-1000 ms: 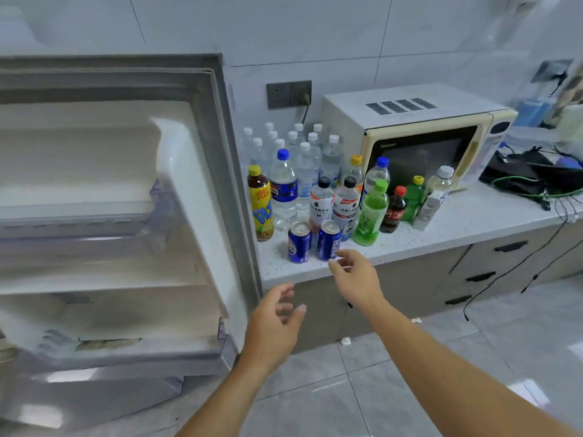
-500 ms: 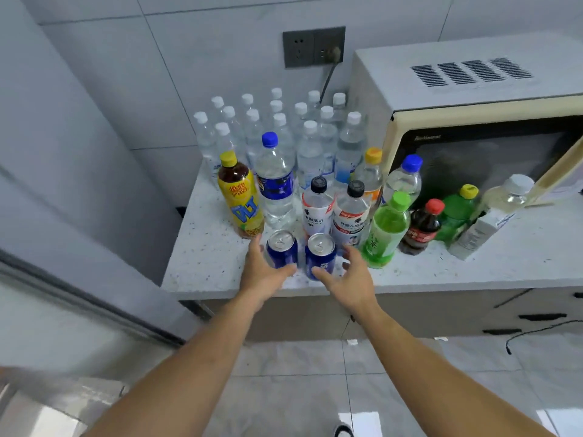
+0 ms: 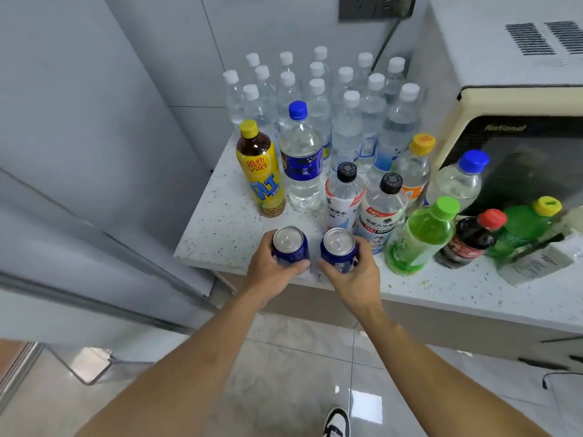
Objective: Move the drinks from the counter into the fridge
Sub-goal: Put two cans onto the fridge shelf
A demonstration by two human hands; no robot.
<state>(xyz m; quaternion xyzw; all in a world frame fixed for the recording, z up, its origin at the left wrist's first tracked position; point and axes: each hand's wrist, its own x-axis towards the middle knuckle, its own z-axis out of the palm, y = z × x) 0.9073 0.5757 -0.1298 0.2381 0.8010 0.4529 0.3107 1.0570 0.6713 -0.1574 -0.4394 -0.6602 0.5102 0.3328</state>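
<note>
Fingers (image 3: 301,265) of the left hand (image 3: 271,275) curl around the left blue can (image 3: 289,250); the right hand (image 3: 353,275) wraps the right blue can (image 3: 338,250) likewise. Both cans stand upright, close together, near the front edge of the speckled tabletop (image 3: 220,234), with open floor (image 3: 284,357) below. Just behind crowd two black-capped bottles (image 3: 345,197), a yellow tea bottle (image 3: 262,175) and a blue-capped water bottle (image 3: 301,159); a green bottle (image 3: 419,238) stands just right. Clear water bottles (image 3: 318,89) pack the back, beside a microwave (image 3: 504,89). The fridge side (image 3: 94,121) bounds the left.
</note>
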